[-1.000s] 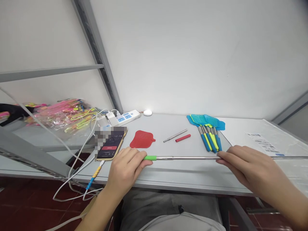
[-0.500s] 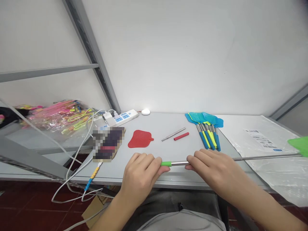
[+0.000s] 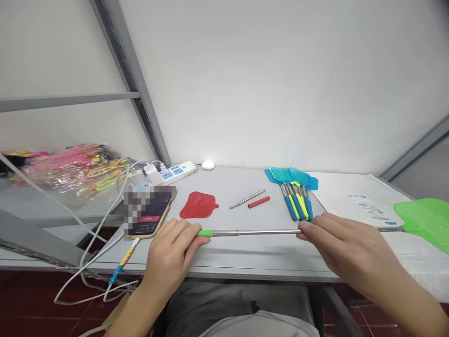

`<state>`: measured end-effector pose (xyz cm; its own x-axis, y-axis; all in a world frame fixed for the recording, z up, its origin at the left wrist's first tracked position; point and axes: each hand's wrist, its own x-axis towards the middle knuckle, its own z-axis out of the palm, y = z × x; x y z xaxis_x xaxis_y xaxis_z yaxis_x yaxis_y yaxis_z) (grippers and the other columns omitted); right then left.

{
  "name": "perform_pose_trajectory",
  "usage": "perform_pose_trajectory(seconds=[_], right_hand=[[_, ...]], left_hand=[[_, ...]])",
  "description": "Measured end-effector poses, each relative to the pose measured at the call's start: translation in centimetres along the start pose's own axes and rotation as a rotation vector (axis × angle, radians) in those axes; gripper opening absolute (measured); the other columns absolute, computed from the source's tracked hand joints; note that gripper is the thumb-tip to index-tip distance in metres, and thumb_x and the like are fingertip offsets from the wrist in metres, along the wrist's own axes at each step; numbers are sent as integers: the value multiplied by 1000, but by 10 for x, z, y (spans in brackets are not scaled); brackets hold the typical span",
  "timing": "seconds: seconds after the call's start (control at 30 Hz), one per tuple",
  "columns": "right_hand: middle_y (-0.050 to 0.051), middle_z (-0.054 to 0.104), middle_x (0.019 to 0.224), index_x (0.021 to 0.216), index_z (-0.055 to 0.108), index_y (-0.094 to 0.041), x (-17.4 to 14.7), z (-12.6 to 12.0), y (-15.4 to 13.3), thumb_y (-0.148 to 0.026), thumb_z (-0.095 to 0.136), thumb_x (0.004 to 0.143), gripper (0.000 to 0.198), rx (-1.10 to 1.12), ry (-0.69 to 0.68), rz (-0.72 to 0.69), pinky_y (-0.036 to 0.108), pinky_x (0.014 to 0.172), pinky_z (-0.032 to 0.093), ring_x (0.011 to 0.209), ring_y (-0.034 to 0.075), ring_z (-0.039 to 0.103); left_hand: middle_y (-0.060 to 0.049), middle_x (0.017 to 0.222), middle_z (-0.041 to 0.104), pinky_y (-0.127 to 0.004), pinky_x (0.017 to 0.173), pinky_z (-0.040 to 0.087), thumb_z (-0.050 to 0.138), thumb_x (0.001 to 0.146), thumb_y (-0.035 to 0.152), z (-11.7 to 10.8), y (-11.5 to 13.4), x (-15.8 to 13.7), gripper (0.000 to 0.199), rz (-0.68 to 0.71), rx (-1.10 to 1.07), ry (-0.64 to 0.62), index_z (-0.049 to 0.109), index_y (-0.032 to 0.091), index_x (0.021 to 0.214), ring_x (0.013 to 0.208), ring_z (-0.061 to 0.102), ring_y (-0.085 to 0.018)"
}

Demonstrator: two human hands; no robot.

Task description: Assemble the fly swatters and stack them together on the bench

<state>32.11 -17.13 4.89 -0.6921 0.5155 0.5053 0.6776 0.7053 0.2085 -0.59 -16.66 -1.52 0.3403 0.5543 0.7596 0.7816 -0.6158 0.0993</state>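
Single head-worn view, forward and down (close in) over the table [image 3: 245,255] toward the wall [image 3: 280,84]

phone [image 3: 149,216] on the tabletop [image 3: 245,252] at frame left, loose swatter head [image 3: 198,205] just right of it, short rod [image 3: 247,198] mid-frame, bundle of swatters [image 3: 293,192] further right, power strip [image 3: 170,172] behind near the wall

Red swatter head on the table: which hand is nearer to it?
Left. The left hand grips the green handle just below the red swatter head; the right hand pinches the rod far right.
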Motion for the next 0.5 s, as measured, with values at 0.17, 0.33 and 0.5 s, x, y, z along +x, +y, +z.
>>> perform_pose_trajectory(seconds=[0.17,0.33,0.5], right_hand=[[1,51,68,85,58,-16,30,14,-34,-15,47,97,16,44,-67,-91,33,56,23,61,17,43],[1,54,73,96,60,-16,23,21,-23,-21,49,97,12,13,-100,-51,34,65,31,67,18,48],[3,57,77,99,60,-16,-1,13,5,2,38,91,29,-45,-88,-1,35,71,33,70,18,49]], left_hand=[[0,63,50,-30,58,29,61,91,26,7,32,6,11,52,-15,-80,57,17,85,59,39,-15],[1,63,50,-31,61,29,63,89,28,0,16,5,13,60,56,-76,57,18,86,62,40,-16],[0,64,51,-31,62,30,64,89,28,0,-2,-1,12,20,57,-47,57,18,86,62,41,-16]])
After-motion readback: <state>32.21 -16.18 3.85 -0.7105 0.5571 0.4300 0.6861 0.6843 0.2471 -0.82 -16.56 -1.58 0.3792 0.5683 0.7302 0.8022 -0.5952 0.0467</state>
